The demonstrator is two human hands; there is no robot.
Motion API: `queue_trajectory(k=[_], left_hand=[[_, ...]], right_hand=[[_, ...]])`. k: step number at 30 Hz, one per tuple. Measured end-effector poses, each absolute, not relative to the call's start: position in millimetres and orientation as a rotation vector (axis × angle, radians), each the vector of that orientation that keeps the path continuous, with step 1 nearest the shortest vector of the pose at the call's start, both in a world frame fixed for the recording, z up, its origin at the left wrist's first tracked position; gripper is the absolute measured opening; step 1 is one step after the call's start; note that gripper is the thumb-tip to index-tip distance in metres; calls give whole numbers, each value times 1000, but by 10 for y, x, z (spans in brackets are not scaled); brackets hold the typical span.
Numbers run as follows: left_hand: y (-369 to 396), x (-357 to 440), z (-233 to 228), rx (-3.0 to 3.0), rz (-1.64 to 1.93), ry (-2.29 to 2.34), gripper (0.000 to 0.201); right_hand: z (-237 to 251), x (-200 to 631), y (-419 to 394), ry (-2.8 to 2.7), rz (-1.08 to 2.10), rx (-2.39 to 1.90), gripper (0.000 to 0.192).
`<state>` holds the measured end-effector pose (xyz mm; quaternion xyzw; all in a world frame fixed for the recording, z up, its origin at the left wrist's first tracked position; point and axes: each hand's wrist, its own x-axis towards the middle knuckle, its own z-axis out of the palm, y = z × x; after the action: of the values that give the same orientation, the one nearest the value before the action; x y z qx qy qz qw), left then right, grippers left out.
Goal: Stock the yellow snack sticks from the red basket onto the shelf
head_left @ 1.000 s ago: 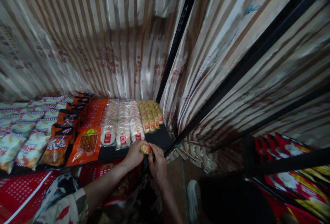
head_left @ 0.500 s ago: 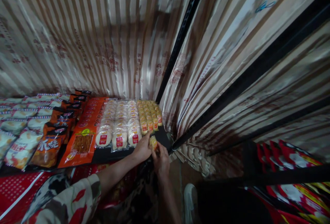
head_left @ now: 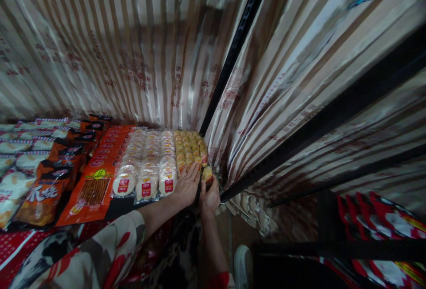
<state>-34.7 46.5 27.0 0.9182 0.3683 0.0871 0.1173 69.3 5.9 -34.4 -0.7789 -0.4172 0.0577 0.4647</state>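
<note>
Gripped a single yellow packet (head_left: 207, 172) in the right hand (head_left: 209, 196), pinched between thumb and fingers, at the near right corner of a black shelf (head_left: 124, 205). Held it just to the right of the near end of the closely packed yellow rows (head_left: 186, 147). Laid the left hand (head_left: 187, 185) palm down over that near end, with fingers straight and side by side, apparently touching the packaging and clasping nothing. Had the two hands near each other but apart. Could not tell of any contact between the single yellow packet and the yellow rows.

Had, to the left of these, three rows of clear-wrapped round white cakes (head_left: 146, 182) with red labels; further left, a large orange bag (head_left: 95, 189) of stick-shaped snacks, lying flat; then orange-and-black bags (head_left: 43, 195) and, leftmost, white bags (head_left: 11, 191), ranged from near to far. Reached the left arm in from the near side in a patterned sleeve (head_left: 109, 249). Faced striped sheeting (head_left: 149, 58) on the far side, with a black post (head_left: 238, 45) slanting across it. Saw red bags (head_left: 392, 218) on the right, well apart from both hands, and a pale shoe (head_left: 242, 264) on the near side.
</note>
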Motion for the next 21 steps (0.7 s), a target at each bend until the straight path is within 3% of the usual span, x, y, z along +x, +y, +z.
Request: queue_trajectory(k=[4, 13, 21], left_hand=[[515, -289, 254, 2685, 200, 1071, 53], [533, -302, 102, 2655, 235, 1053, 54], [574, -287, 2, 2727, 171, 1055, 55]], right_hand=[[-329, 734, 146, -1002, 242, -1892, 55], [-324, 836, 370, -1037, 179, -1903, 37], [-294, 864, 490, -1077, 163, -1912, 33]])
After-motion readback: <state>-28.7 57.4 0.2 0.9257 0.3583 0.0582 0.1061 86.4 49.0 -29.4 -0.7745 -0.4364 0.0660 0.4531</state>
